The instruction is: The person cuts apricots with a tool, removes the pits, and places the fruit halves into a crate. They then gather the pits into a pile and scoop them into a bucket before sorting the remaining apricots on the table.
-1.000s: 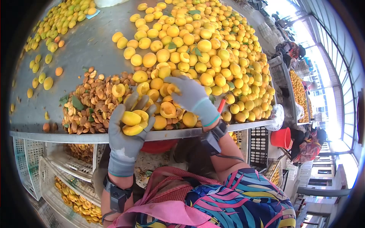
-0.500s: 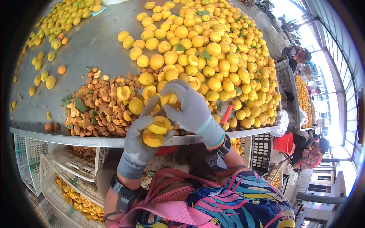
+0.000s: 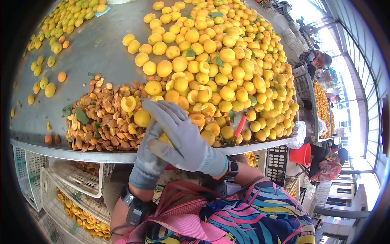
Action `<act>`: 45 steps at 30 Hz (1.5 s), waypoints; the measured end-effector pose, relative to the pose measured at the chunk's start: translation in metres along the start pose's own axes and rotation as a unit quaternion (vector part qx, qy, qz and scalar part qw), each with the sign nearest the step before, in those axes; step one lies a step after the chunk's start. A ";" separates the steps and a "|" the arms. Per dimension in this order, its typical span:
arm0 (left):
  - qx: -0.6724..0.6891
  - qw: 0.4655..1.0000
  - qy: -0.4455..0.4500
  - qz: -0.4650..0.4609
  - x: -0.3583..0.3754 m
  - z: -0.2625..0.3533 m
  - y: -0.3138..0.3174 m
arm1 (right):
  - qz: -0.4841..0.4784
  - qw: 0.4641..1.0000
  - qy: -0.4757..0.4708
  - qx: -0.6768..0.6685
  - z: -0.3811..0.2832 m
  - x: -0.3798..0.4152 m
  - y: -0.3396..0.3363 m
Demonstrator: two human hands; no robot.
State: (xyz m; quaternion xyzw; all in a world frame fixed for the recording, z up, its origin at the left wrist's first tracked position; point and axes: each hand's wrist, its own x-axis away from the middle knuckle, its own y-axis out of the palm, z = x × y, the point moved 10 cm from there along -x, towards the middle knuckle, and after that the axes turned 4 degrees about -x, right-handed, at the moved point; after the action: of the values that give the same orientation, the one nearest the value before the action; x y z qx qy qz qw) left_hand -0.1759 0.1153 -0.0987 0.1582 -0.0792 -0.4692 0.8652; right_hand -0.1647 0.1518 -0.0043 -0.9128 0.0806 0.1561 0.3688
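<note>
Both my hands wear grey gloves and meet above the front edge of the metal table [image 3: 101,154]. My right hand [image 3: 183,140] lies over my left hand [image 3: 148,156], its fingers pressed together. A bit of yellow apricot [image 3: 165,139] shows between the palms; my left fingers are mostly hidden beneath. Left of the hands is a heap of brown pits [image 3: 103,118] with some leaves. Beyond and to the right spreads a big pile of yellow apricots [image 3: 227,55], a few of them split halves [image 3: 198,118]. A red-handled knife [image 3: 240,126] rests among the fruit.
Greener apricots [image 3: 65,22] lie at the far left. Under the table stand white crates [image 3: 77,179], one with apricot halves [image 3: 81,211], and a black crate [image 3: 277,164]. On the right are a red bucket [image 3: 300,154], a plastic bag [image 3: 298,134] and other people [image 3: 331,166].
The apricot halves in my left hand are no longer visible. My right hand has come down over the left, and more split halves show in the pile beyond.
</note>
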 end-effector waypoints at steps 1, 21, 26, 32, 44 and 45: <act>0.204 0.975 -0.074 0.038 0.003 -0.014 -0.001 | -0.001 1.000 -0.014 -0.010 -0.005 -0.001 0.000; 0.481 0.847 -0.047 0.219 0.007 0.005 -0.085 | -0.120 0.899 0.217 0.361 0.160 -0.018 -0.034; 0.491 0.843 -0.039 0.215 0.008 0.008 -0.086 | 0.128 0.862 0.271 -0.408 0.169 0.012 -0.087; 0.495 0.839 -0.049 0.220 0.006 0.005 -0.080 | 0.158 0.793 0.338 -0.482 0.170 0.029 -0.090; 0.455 0.862 -0.039 0.222 0.004 0.004 -0.083 | -0.149 0.931 0.257 0.213 0.167 -0.005 -0.053; 0.455 0.861 -0.038 0.224 0.004 0.005 -0.084 | -0.163 0.927 0.253 0.222 0.172 -0.005 -0.050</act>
State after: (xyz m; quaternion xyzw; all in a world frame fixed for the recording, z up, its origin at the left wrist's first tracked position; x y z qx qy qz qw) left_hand -0.2410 0.0685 -0.1236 0.4949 -0.3498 -0.1804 0.7747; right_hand -0.1953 0.3080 -0.0869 -0.8173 0.0542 -0.1645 0.5496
